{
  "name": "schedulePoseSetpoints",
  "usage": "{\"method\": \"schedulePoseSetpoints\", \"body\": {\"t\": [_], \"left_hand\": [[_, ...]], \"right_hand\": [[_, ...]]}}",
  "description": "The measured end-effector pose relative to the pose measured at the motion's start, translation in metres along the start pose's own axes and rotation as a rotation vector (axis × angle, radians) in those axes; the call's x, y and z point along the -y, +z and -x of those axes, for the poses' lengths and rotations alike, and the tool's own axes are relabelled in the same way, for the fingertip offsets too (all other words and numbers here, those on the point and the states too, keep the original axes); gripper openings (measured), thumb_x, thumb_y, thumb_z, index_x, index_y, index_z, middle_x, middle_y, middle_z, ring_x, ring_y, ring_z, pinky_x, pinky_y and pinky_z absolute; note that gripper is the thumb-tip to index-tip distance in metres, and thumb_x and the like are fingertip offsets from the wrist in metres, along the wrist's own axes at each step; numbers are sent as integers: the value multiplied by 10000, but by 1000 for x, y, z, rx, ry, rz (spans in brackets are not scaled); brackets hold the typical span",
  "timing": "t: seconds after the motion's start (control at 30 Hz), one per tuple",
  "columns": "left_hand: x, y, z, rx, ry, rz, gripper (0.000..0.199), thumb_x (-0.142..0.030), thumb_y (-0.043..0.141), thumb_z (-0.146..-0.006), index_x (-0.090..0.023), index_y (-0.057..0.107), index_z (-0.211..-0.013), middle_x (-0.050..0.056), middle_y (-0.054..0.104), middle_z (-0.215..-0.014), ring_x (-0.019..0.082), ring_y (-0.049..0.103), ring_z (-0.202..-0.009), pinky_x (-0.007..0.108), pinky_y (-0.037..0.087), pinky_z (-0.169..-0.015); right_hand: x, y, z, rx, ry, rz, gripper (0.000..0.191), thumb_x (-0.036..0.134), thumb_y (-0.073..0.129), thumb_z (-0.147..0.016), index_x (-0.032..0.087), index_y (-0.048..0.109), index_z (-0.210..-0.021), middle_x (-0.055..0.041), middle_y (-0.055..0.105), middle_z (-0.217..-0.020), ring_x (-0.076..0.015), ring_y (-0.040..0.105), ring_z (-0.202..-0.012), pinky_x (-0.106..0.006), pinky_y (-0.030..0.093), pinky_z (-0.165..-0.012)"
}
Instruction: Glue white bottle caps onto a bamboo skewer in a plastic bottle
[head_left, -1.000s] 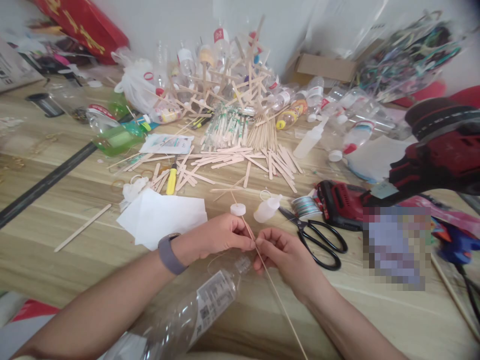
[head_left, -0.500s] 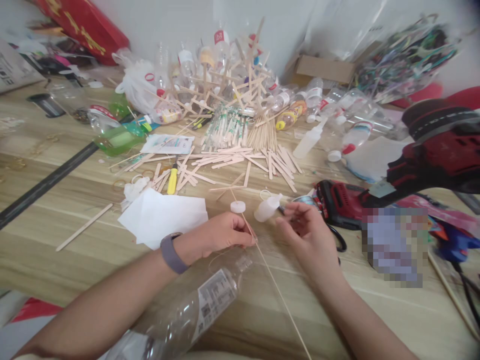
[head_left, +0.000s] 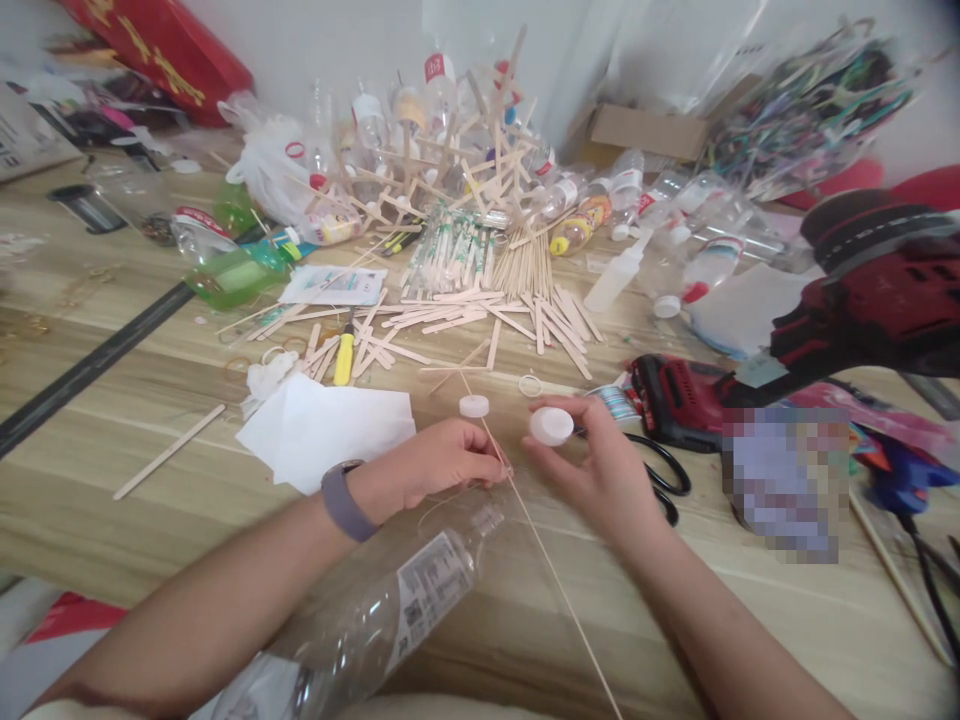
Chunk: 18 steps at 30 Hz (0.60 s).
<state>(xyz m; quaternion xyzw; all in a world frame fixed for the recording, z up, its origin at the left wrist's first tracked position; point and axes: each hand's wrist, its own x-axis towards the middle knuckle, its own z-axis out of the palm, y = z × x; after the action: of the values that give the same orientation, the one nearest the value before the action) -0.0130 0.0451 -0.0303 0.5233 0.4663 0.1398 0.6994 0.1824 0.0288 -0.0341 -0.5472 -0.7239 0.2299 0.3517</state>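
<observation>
Left fingertips narrow, pinched on thin stick; a fine thread seems to loop by the left hand. Right hand has thumb and fingers curled round small white bottle, held beside the stick, not touching it. Its far end is hidden, can't tell if open. White cap sits on the stick beyond the left hand, crossed flat sticks at the far end. Clear bottle lies under and beside the left forearm. Scissors partly behind the right hand, spool just past it.

Step in hand looks like work at the pinch point, small bottle at the ready. Judgement: next move calls for a steady left pinch, small bottle turned so its outlet faces the joint, light squeeze, thread kept from slipping.
</observation>
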Motion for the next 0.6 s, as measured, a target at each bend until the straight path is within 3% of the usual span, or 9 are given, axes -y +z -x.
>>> {"method": "schedulePoseSetpoints", "body": {"t": [0.13, 0.33, 0.47, 0.6], "left_hand": [[0, -1, 0, 9, 3, 17, 162, -284, 630, -667, -143, 629, -747, -24, 557, -635, 89, 430, -556, 228, 277, -515], [-1, -3, -1, 19, -8, 114, 198, -317, 652, -658, -140, 606, -733, -52, 482, -565, 68, 374, -506, 221, 233, -487], [1, -4, -2, 27, -16, 156, 203, -319, 660, -676, -140, 602, -753, -52, 480, -579, 57, 377, -500, 209, 221, -468], [2, -4, -2, 33, -24, 197, 162, -271, 646, -684, -140, 607, -771, -42, 509, -614, 54, 395, -513, 204, 236, -468]], "right_hand": [[1, -20, 4, 92, 52, -171, 347, 434, 645, -789, 269, 594, -1090, -74, 668, -1043, -251, 617, -893, -365, 466, -773], [-6, -22, 6, -131, 273, -487, 345, 513, 662, -722, 266, 545, -932, -45, 629, -875, -204, 588, -713, -322, 466, -630], [-11, -16, 3, -203, 323, -716, 312, 497, 661, -716, 259, 573, -897, -42, 608, -850, -212, 598, -762, -334, 484, -673], [-12, -13, 4, -181, 324, -693, 275, 450, 642, -762, 257, 595, -951, -51, 642, -895, -236, 616, -861, -362, 493, -752]]}}
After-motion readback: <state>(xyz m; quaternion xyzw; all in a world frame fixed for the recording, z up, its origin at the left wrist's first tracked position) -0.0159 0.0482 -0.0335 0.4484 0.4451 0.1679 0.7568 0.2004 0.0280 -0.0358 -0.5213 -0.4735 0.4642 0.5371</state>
